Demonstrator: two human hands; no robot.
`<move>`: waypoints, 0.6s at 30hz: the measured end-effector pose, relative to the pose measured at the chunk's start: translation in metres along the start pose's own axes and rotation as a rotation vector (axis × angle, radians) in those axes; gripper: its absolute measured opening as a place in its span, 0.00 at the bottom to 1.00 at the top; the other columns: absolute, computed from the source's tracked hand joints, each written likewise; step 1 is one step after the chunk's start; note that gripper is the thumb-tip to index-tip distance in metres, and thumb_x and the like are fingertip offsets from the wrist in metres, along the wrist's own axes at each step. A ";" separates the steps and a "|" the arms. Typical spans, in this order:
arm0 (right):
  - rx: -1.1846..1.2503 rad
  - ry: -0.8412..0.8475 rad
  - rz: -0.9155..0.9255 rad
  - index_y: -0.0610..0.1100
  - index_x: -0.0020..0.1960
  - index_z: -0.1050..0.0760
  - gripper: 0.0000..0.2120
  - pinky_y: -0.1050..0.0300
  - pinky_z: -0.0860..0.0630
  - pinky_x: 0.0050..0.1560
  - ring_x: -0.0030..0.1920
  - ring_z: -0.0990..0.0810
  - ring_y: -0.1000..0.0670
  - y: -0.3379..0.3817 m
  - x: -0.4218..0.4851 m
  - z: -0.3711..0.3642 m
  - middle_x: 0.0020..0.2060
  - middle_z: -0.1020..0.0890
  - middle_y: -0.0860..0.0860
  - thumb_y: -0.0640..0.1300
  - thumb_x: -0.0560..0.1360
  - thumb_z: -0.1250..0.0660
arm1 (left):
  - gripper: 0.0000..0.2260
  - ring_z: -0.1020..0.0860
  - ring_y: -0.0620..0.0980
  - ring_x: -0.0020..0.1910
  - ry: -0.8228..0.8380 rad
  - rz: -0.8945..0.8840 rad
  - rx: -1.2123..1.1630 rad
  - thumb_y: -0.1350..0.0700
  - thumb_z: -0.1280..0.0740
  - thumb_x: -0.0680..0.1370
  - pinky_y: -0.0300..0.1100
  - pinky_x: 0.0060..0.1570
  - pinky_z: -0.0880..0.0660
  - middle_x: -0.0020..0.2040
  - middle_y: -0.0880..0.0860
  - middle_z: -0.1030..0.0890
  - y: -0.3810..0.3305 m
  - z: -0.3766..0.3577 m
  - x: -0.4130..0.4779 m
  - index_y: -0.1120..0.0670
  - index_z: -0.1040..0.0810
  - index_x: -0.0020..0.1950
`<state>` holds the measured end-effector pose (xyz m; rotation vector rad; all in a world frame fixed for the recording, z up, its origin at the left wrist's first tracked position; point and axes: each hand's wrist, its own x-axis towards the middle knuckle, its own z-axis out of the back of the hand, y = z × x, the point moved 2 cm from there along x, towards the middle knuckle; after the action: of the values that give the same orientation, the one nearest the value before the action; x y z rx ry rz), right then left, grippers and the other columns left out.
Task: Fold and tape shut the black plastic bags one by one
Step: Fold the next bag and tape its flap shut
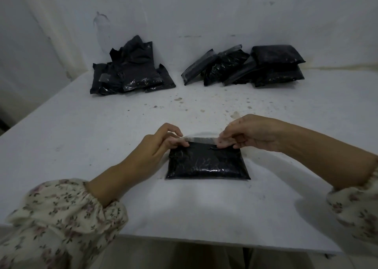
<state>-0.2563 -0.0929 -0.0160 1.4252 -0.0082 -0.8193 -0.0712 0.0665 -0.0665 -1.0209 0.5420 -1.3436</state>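
Observation:
A filled black plastic bag [207, 164] lies flat on the white table [81, 138] in front of me. A strip of clear tape [201, 140] stretches along the bag's far edge. My left hand [161, 144] pinches the strip's left end at the bag's far left corner. My right hand [245, 135] pinches the right end at the far right corner. Both hands have curled fingers and sit at the bag's top edge.
A heap of black bags [131, 70] leans against the wall at the back left. A second heap of black bags [249, 66] lies at the back right. The table's near edge [204, 242] runs just below my forearms.

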 end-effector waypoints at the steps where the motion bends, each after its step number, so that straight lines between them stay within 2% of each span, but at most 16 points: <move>1: -0.005 -0.004 -0.001 0.40 0.40 0.21 0.06 0.64 0.25 0.42 0.47 0.16 0.51 0.000 0.000 0.000 0.43 0.14 0.44 0.36 0.75 0.33 | 0.07 0.20 0.43 0.57 0.000 -0.010 0.023 0.49 0.45 0.82 0.35 0.56 0.26 0.51 0.46 0.16 -0.002 0.001 -0.002 0.44 0.28 0.53; 2: -0.009 -0.007 -0.002 0.40 0.40 0.21 0.06 0.64 0.25 0.43 0.46 0.16 0.52 -0.001 0.000 0.000 0.44 0.14 0.44 0.36 0.75 0.33 | 0.07 0.20 0.39 0.54 0.001 -0.019 0.053 0.50 0.44 0.83 0.32 0.52 0.27 0.50 0.43 0.16 -0.004 0.001 -0.002 0.46 0.27 0.52; 4: -0.012 -0.019 -0.005 0.41 0.37 0.22 0.07 0.63 0.25 0.43 0.45 0.16 0.52 -0.001 0.000 0.000 0.45 0.14 0.42 0.35 0.74 0.32 | 0.06 0.22 0.34 0.40 -0.009 -0.045 0.134 0.54 0.43 0.83 0.26 0.41 0.30 0.46 0.37 0.17 -0.008 0.002 -0.004 0.46 0.28 0.50; 5: -0.014 -0.026 -0.003 0.41 0.36 0.23 0.08 0.64 0.25 0.43 0.44 0.16 0.52 -0.001 0.001 0.000 0.45 0.15 0.42 0.35 0.74 0.32 | 0.06 0.24 0.34 0.34 -0.019 -0.064 0.180 0.54 0.42 0.83 0.26 0.36 0.32 0.43 0.36 0.18 -0.009 0.002 -0.005 0.45 0.28 0.49; 6: -0.017 -0.030 -0.001 0.42 0.35 0.24 0.09 0.64 0.25 0.42 0.44 0.16 0.52 -0.001 0.001 0.000 0.46 0.15 0.42 0.34 0.74 0.32 | 0.05 0.25 0.36 0.32 -0.022 -0.087 0.224 0.51 0.42 0.82 0.28 0.33 0.32 0.40 0.37 0.18 -0.009 0.002 -0.005 0.43 0.29 0.48; 8: -0.019 -0.035 0.010 0.42 0.34 0.25 0.11 0.64 0.24 0.42 0.44 0.15 0.52 -0.003 0.002 0.000 0.46 0.15 0.42 0.34 0.73 0.32 | 0.07 0.22 0.39 0.37 -0.030 -0.140 0.334 0.42 0.43 0.81 0.31 0.35 0.29 0.41 0.41 0.19 -0.007 0.005 -0.006 0.41 0.27 0.50; 9: -0.020 -0.038 0.017 0.42 0.34 0.26 0.11 0.63 0.24 0.42 0.44 0.16 0.52 -0.004 0.003 0.000 0.45 0.15 0.42 0.34 0.73 0.32 | 0.09 0.22 0.40 0.40 -0.039 -0.167 0.377 0.41 0.44 0.80 0.31 0.38 0.27 0.43 0.42 0.19 -0.005 0.006 -0.006 0.41 0.27 0.52; 12: -0.045 -0.056 0.052 0.40 0.35 0.26 0.09 0.62 0.24 0.42 0.41 0.16 0.52 -0.006 0.002 0.000 0.41 0.14 0.42 0.35 0.73 0.32 | 0.07 0.21 0.41 0.43 -0.054 -0.344 0.477 0.49 0.41 0.78 0.30 0.40 0.27 0.46 0.47 0.18 0.001 0.009 -0.004 0.45 0.27 0.54; 15: -0.054 -0.070 0.071 0.39 0.36 0.26 0.08 0.63 0.23 0.41 0.40 0.16 0.53 -0.007 0.001 -0.001 0.39 0.14 0.43 0.35 0.74 0.32 | 0.12 0.19 0.47 0.40 -0.047 -0.491 0.615 0.58 0.40 0.76 0.39 0.37 0.23 0.47 0.53 0.17 0.007 0.009 -0.003 0.50 0.27 0.59; 18: -0.043 -0.074 0.081 0.39 0.37 0.26 0.07 0.64 0.23 0.40 0.39 0.16 0.54 -0.007 0.000 -0.002 0.39 0.14 0.44 0.35 0.74 0.32 | 0.18 0.19 0.52 0.36 -0.040 -0.544 0.744 0.61 0.40 0.73 0.38 0.30 0.23 0.49 0.56 0.17 0.007 0.009 -0.001 0.51 0.29 0.62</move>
<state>-0.2590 -0.0908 -0.0229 1.3452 -0.1038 -0.8003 -0.0603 0.0697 -0.0685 -0.5756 -0.2996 -1.7979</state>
